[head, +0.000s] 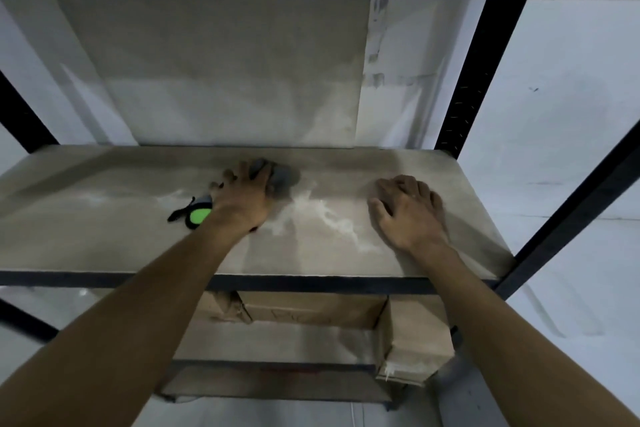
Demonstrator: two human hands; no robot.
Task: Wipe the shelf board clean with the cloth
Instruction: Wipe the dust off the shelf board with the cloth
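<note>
1. Head view: the shelf board [104, 225] runs across the middle of the picture, pale and dusty, with white smears [325, 215] between the two hands.
2. The left hand [244, 196] lies on the board left of centre, its fingers spread over the grey cloth [282, 178] and pressing it flat; the cloth shows past the fingertips on the far side.
3. A green and black patch [198, 216], with a black strap trailing to the left, peeps out at the near left edge of that hand; whether it belongs to the cloth I cannot tell.
4. The right hand [408, 215] rests palm down on the board to the right, well apart from the cloth, with loosely bent fingers and nothing in it.
5. A black metal frame [479, 73] carries the board, its upright at the far right corner.
6. Below the board, a cardboard box [412, 340] stands on the lower shelf, near the right.
</note>
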